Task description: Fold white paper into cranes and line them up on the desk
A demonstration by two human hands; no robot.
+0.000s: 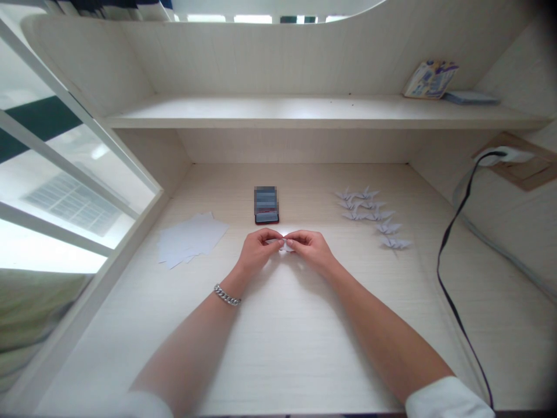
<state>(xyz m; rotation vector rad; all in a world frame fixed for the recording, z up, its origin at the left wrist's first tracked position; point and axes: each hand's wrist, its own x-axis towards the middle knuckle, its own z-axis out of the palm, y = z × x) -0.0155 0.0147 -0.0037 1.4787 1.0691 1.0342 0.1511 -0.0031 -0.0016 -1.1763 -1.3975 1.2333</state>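
Forearms [383, 322] reach toward twelve o'clock, left hand [259, 249] and right hand [311, 247] pinching small white paper [286, 247], each grip closed, seemingly for steadiness.

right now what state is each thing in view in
Small white paper, held, mostly hidden
Left hand, pinching the paper
Right hand, pinching the paper
Bracelet, worn
Paper sheets, loose, flat, overlapping
Paper figures, folded, grouped
Phone, screen pixelated
Cord, plugged in
Colourful packet, leaning
Blue item, lying flat

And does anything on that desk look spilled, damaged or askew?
Nothing spilled or damaged stands out. Only the white sheets, left of the phone-like device, look slightly askew: their corners stick out unevenly instead of lining up.
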